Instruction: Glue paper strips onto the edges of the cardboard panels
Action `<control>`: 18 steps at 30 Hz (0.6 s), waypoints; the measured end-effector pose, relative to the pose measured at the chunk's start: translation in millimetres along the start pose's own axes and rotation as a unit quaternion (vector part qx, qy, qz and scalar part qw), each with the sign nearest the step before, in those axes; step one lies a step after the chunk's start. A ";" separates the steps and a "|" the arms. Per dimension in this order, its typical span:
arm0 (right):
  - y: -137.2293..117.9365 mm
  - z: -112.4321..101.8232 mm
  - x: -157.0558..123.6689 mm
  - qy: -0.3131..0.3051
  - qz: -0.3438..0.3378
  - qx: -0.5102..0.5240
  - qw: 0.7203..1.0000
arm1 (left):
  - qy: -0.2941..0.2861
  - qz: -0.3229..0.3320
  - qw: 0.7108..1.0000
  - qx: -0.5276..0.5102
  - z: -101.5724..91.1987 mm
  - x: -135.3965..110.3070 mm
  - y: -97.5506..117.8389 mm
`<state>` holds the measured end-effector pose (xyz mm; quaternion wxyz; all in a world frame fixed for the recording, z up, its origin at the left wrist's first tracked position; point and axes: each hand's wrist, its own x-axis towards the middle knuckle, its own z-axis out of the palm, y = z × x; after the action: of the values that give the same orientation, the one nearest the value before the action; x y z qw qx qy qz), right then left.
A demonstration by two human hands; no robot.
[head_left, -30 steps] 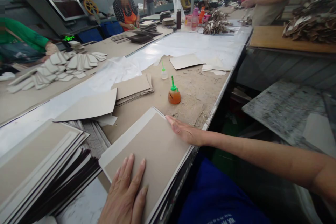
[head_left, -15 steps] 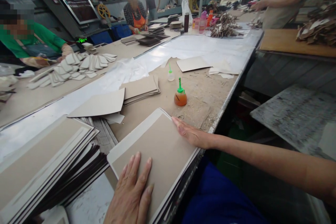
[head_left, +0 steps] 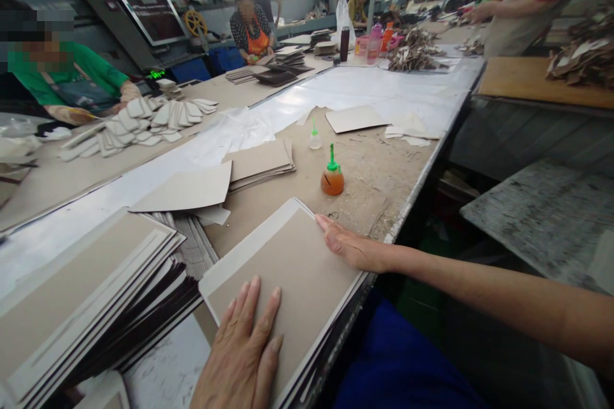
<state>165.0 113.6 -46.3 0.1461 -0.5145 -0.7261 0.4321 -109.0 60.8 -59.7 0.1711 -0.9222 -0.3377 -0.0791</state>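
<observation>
A stack of beige sheets [head_left: 292,268] with a paler strip along its far left edge lies in front of me at the table's edge. My left hand [head_left: 247,339] rests flat on the top sheet, fingers stretched out and slightly spread. Against the right edge of the stack lies my right hand [head_left: 350,246], its fingers extended along the side and the palm turned inward. Just beyond the stack stands a round squeeze bottle [head_left: 332,181] of orange liquid with a green nozzle. Left of my left hand is a thicker pile of similar sheets [head_left: 96,268] with dark edges.
Behind the squeeze bottle are a small clear bottle [head_left: 315,139] and a loose sheet [head_left: 357,119]. A shorter stack of boards [head_left: 261,163] lies left of them. Across the table, a person in green [head_left: 71,83] works by a heap of pale pieces [head_left: 144,118]. Other people stand farther back.
The view has shifted slightly, so the scene sits a little farther right. Both hands keep their places on the stack. The person in orange at the back has leaned a little.
</observation>
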 end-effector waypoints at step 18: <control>25.1 11.1 10.2 0.057 -0.013 -0.133 0.989 | -0.065 -0.316 0.796 -0.512 -37.2 1.4 -22.0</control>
<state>169.0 119.6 -74.7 0.1231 -0.5442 -0.7740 0.2993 -123.4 63.6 -18.9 -0.3836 -0.7198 -0.5310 -0.2298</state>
